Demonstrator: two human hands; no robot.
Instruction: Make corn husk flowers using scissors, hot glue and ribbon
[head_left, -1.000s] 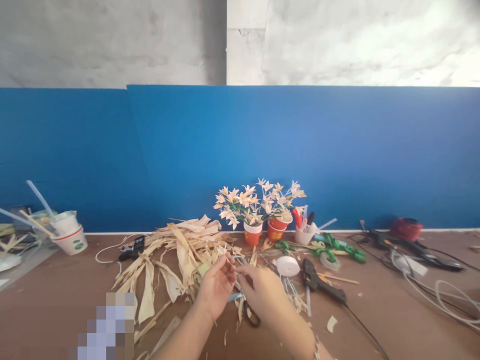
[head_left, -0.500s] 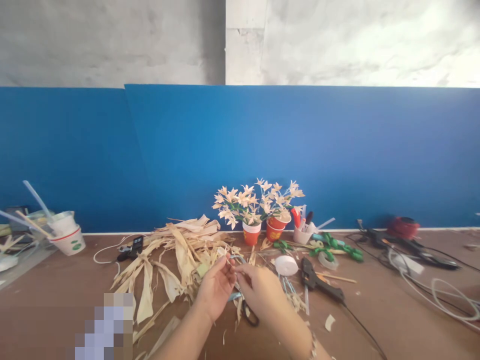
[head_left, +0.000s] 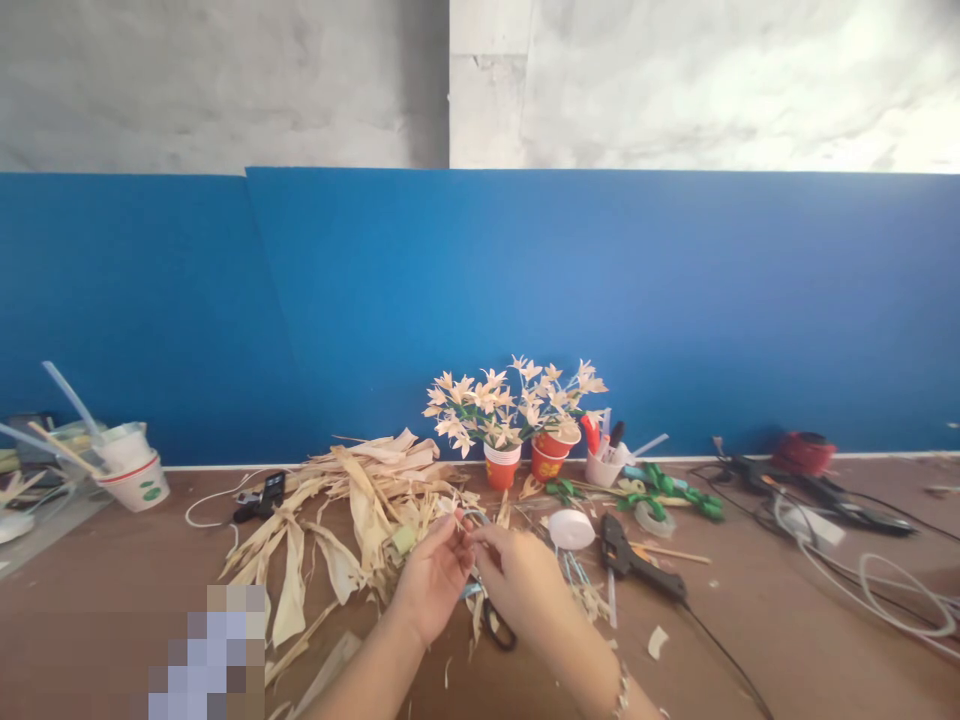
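My left hand (head_left: 436, 572) is turned partly palm up, its fingertips pinched on something small and pale. Against those fingertips, my right hand (head_left: 523, 578) is curled with thumb and forefinger together. What lies between its fingers is hidden. Beneath and left of the hands spreads a heap of dried corn husks (head_left: 367, 520). The black handle of a pair of scissors (head_left: 498, 628) shows under my right hand. Just beyond it lies a white roll of tape (head_left: 571, 530), with thin blue stems (head_left: 574, 568) beside it.
Pale husk flowers (head_left: 487, 400) stand in red paper cups (head_left: 502, 468) at the back. A glue gun (head_left: 637, 562) lies at right, its cord running forward. Green tape pieces (head_left: 667, 488), a pen cup (head_left: 602, 468), cables (head_left: 862, 590) and a white cup (head_left: 139, 485) are around.
Both hands stay together in almost the same place, with only slight finger movement. The whole view has shifted a little.
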